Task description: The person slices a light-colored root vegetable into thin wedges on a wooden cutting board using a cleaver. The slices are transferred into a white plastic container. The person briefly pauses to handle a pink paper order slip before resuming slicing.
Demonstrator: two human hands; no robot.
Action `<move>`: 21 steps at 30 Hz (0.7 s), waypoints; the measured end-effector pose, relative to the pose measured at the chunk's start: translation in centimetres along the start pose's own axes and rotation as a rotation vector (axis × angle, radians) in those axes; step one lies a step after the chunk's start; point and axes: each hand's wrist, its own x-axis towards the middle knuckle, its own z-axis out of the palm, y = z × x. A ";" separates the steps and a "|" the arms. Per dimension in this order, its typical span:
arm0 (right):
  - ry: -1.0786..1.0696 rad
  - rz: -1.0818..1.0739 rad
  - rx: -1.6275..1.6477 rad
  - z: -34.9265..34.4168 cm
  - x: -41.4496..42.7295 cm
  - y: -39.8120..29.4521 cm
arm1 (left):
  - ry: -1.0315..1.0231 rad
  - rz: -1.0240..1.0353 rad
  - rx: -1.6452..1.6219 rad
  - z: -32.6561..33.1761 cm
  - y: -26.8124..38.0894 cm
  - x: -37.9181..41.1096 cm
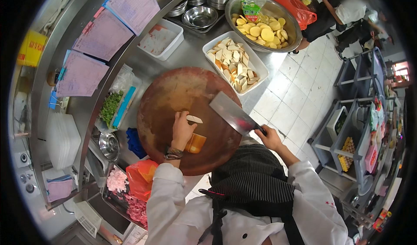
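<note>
A round wooden chopping block [182, 88] lies before me. My left hand [183, 130] rests over its middle, fingers bent, with the fingertips and thumb beside a small pale cut piece [194, 119]; whether they grip it I cannot tell. Just right of my left wrist lie orange-brown blocks of food [195, 143], partly hidden by the hand. My right hand [269, 137] holds a cleaver [233, 112] by its handle, the broad blade over the block's right edge. Beyond the block stands a white tray [264, 74] of sliced pale pieces with brown edges.
A steel bowl [294, 38] of yellow slices and a white container [177, 43] stand at the back. Chopped greens [111, 110], a blue cloth [135, 143], a red bag [141, 176] and minced meat [136, 207] are at left. Two people are at upper right, near shelving [355, 140].
</note>
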 end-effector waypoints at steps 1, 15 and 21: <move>-0.032 0.012 -0.038 0.5 1.2 -0.6 | -0.024 -0.022 -0.027 -0.2 0.5 -0.1; -0.193 0.004 0.061 0.6 1.5 -4.0 | 0.036 0.110 -0.309 1.4 2.9 0.3; 0.125 -0.011 0.084 -10.2 2.3 -5.5 | 0.133 0.568 -0.287 1.2 14.7 10.3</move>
